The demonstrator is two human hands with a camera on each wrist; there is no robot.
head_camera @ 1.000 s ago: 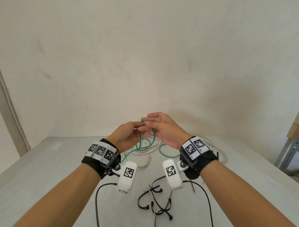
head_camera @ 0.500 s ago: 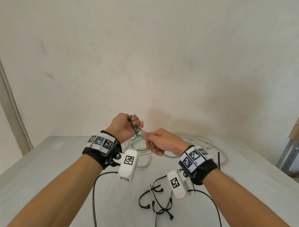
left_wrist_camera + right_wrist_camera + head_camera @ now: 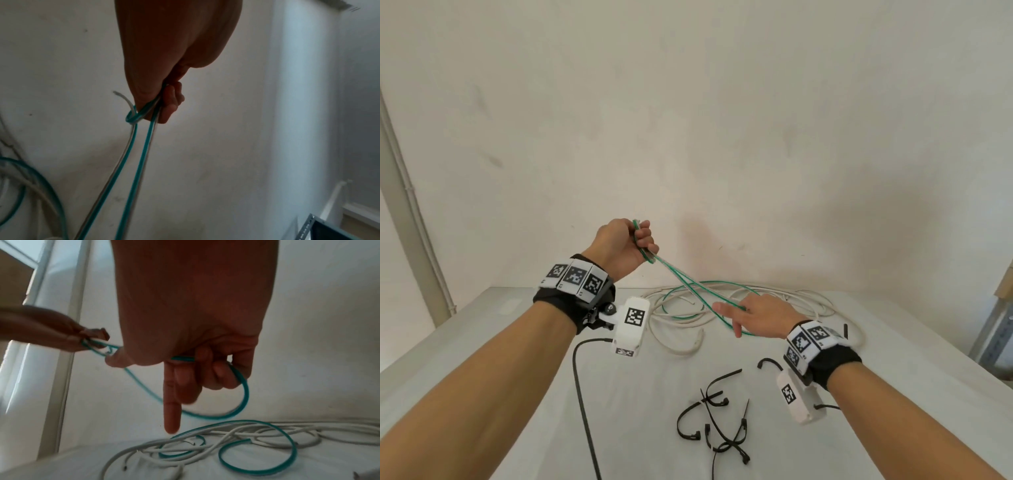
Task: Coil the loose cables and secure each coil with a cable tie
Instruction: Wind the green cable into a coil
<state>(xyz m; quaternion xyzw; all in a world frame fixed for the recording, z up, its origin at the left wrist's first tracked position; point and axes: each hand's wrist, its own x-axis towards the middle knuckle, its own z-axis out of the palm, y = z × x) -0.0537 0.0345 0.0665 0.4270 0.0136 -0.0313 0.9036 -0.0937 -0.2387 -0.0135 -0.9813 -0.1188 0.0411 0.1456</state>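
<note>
My left hand [image 3: 633, 246] is raised in front of the wall and grips the folded end of a thin green cable [image 3: 681, 281]. In the left wrist view the cable [image 3: 139, 154] loops over the fist [image 3: 164, 100] and two strands hang down. The strands run down and to the right to my right hand [image 3: 750, 315], low over the table. In the right wrist view three of its fingers [image 3: 218, 374] curl round the cable [image 3: 244, 394] and the index finger points straight down. The rest of the green cable lies looped on the table among white cables [image 3: 688, 346].
Several black cable ties [image 3: 719, 421] lie in a loose heap on the grey table [image 3: 517, 394] in front of my right wrist. A black lead [image 3: 582, 394] runs from the left wrist camera toward me. A wall stands behind the table and a metal shelf [image 3: 993, 335] at far right.
My left hand has risen up and to the left with the cable end. My right hand has slid down and to the right along the cable, stretching the strands between the hands.
</note>
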